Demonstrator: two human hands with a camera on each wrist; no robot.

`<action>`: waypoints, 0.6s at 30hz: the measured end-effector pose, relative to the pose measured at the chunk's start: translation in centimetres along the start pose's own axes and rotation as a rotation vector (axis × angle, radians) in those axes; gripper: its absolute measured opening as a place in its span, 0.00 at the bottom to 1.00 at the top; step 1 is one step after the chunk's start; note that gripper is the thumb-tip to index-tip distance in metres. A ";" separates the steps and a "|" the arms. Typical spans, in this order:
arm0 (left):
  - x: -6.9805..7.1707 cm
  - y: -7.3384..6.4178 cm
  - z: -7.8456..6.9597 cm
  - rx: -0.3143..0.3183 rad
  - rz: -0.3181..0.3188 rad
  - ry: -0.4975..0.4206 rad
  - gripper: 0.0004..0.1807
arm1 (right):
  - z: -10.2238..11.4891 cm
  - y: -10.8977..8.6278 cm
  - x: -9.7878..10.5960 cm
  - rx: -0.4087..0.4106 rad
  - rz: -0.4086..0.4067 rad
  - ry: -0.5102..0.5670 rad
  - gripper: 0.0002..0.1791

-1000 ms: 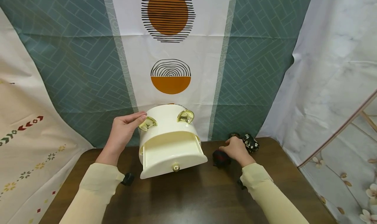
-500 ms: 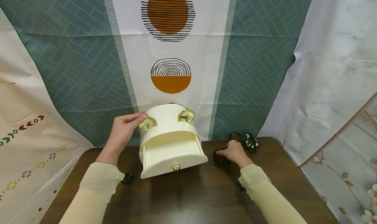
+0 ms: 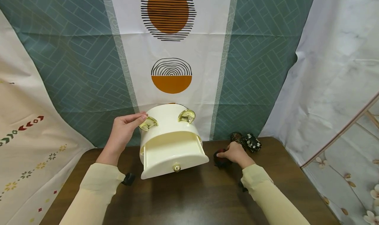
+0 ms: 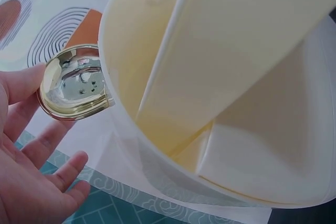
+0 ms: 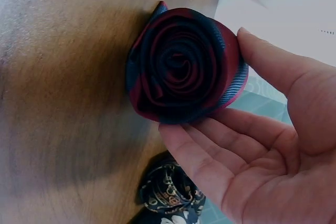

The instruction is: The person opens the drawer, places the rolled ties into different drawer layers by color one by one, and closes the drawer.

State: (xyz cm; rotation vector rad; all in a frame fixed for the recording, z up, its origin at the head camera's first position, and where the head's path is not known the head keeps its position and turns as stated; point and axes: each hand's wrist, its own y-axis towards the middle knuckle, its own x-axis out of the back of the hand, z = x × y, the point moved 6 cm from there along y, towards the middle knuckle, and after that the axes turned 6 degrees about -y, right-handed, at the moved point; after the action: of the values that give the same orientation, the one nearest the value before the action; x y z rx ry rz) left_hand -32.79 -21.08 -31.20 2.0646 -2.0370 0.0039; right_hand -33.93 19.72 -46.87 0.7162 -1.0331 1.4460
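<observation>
A cream storage box (image 3: 168,119) with two gold ear-shaped parts stands on the table, its drawer (image 3: 174,149) pulled out; I see nothing in it. My left hand (image 3: 125,129) pinches the left gold ear (image 4: 76,85) between thumb and fingertips, while its other fingers spread loose. To the right of the box, my right hand (image 3: 237,152) holds a rolled necktie (image 5: 181,66), navy and dark red, thumb on one side and fingers on the other. In the head view the hand partly covers that roll.
Behind the right hand lie two more dark patterned rolls, one with brownish marks (image 3: 236,137) and one black with white flowers (image 3: 252,143). The wooden table (image 3: 189,202) meets a patterned cloth backdrop (image 3: 251,70) at its rear edge.
My right hand has shifted slightly, its thumb now farther left over the navy and red roll. The left hand and the box stay as they were.
</observation>
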 end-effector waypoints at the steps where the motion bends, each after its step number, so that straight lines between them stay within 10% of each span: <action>1: -0.1 0.0 0.1 0.000 0.000 -0.003 0.28 | -0.1 -0.1 0.0 -0.007 0.004 -0.002 0.25; 18: 0.1 0.0 -0.1 0.023 -0.007 0.012 0.26 | 0.1 -0.1 -0.7 -0.012 0.012 -0.026 0.25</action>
State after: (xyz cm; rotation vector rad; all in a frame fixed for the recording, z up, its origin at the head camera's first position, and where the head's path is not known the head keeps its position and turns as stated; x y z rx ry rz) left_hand -32.81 -21.14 -31.13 2.0804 -2.0325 0.0383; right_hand -33.70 19.30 -47.46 0.7231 -1.0670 1.4424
